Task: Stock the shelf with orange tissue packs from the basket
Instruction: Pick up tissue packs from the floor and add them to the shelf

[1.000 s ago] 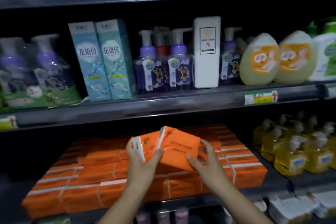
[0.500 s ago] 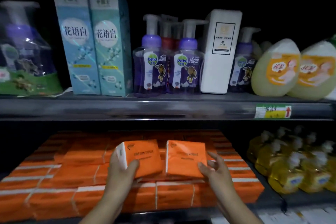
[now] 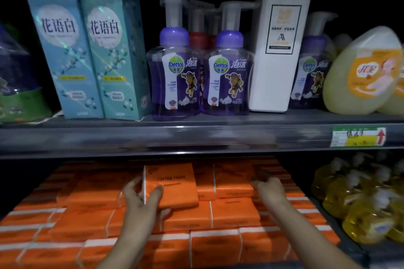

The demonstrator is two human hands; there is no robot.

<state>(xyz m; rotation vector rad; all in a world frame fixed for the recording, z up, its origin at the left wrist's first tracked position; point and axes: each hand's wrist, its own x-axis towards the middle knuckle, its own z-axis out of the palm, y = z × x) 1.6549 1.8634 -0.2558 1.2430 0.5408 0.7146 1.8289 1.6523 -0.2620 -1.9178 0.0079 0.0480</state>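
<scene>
Reached further in, left hand (image 3: pixel 142 199) grasping tissue pack (image 3: pixel 175 188); right hand (image 3: pixel 271 190) released over stack (image 3: pixel 235 214)

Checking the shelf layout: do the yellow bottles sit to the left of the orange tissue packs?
No, the yellow bottles stand to the right of the orange tissue packs, at the same level.

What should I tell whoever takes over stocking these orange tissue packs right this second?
The left hand grips one orange pack, tilted up over the stacked packs on the lower shelf.
The right hand is at the right edge of a second pack; its grip is too blurred to tell.
Done: many packs are shelved.
Left: lay both flat, release, fetch more. The basket is out of view.
</scene>
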